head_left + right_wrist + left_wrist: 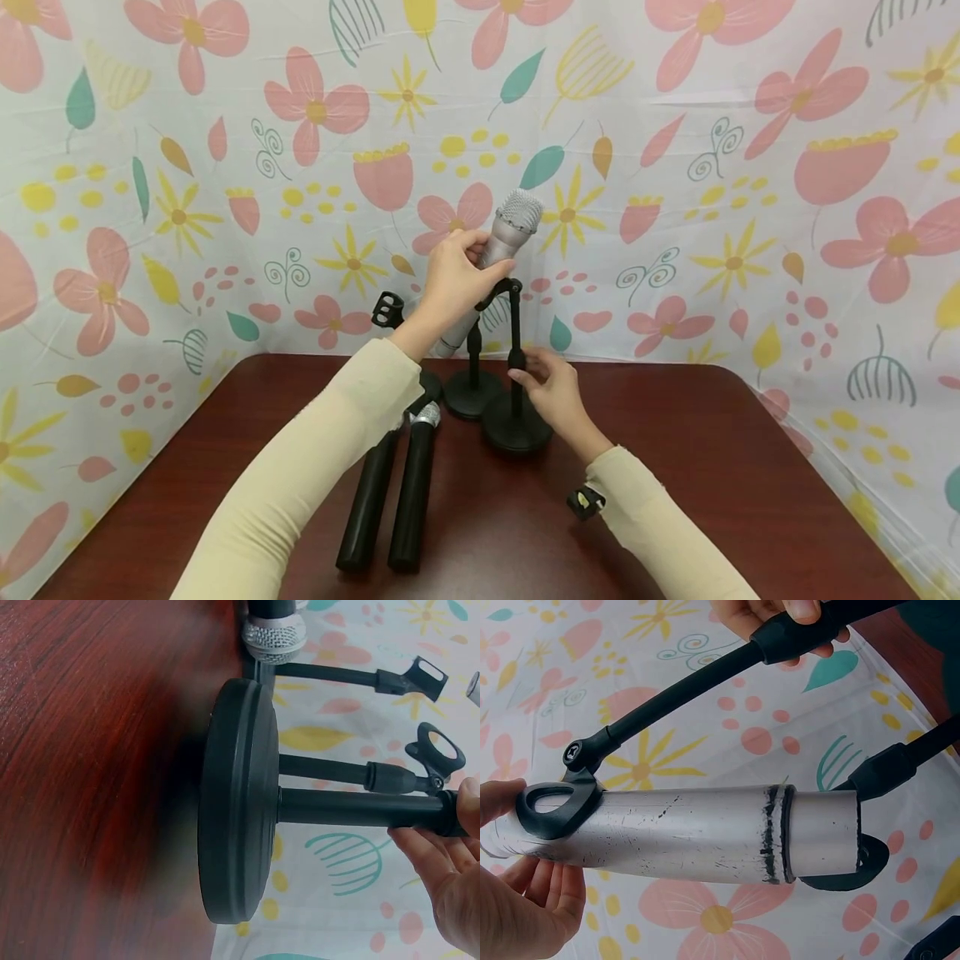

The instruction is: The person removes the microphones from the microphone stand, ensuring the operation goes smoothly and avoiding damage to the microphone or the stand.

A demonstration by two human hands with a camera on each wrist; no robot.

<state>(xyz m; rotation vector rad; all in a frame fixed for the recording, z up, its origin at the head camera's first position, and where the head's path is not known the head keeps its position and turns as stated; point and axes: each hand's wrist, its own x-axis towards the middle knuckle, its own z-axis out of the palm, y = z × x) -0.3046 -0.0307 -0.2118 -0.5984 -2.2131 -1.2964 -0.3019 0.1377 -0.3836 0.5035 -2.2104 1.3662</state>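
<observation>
My left hand [467, 271] grips a silver microphone [506, 229] just below its mesh head, and the microphone slants up to the right. In the left wrist view, the black clip [561, 810] of a desk stand curves around the microphone's scuffed body [682, 832], close to the fingers. My right hand [551, 387] pinches the collar on the upright pole [515, 325] of that same stand. Its round black base [517, 429] is below. In the right wrist view, the thumb and fingers hold the pole [352, 806] at its collar.
A second stand's round base [472, 396] is just behind, and a third stand's clip [387, 308] shows left of it. Two black microphones [411, 492] [371, 500] lie side by side on the dark red table [675, 433]. Floral cloth [645, 167] hangs behind.
</observation>
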